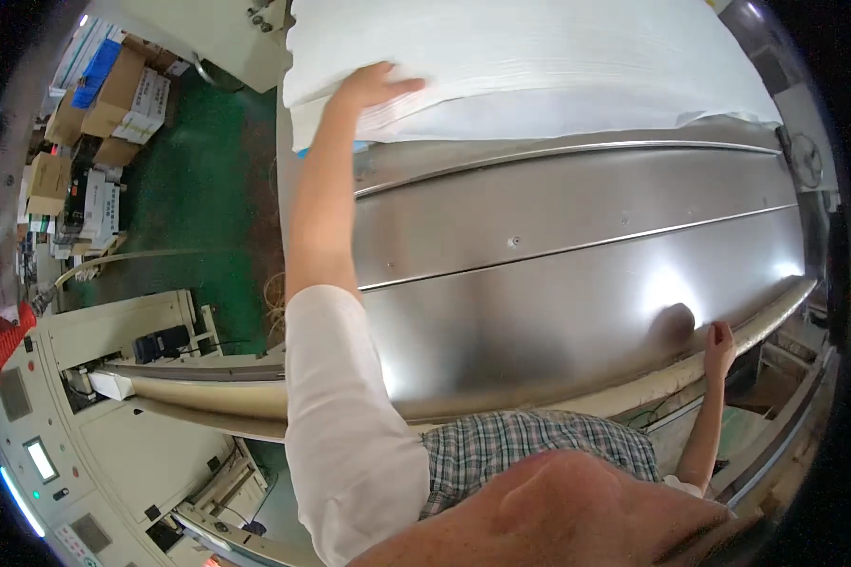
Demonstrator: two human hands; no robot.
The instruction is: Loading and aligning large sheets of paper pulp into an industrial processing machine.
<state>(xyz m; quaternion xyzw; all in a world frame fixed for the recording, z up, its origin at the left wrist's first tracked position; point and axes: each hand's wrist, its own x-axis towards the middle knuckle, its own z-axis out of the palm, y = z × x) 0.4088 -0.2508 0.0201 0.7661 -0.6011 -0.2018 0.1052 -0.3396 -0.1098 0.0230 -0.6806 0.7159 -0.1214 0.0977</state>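
A thick stack of white sheets (539, 57) with wavy edges covers the far end of the metal work surface (576, 283). My left arm stretches far forward, and my left hand (378, 85) lies on the stack's near left part, thumb and fingers apart, slightly blurred. Beneath that hand the near layers slant and fan out. A small bit of blue (359, 147) shows under the stack's corner beside my forearm. At the near right, my right hand (720, 348) is by the padded front edge, its fingers curled. Whether anything is inside them is hidden.
A raised metal lip (576, 149) runs across in front of the stack. The rounded beige front edge (624, 392) lies close to my body. On the left are a machine control panel (42, 463), a red handle (5, 345), a green floor (198, 180) and cardboard boxes (118, 90).
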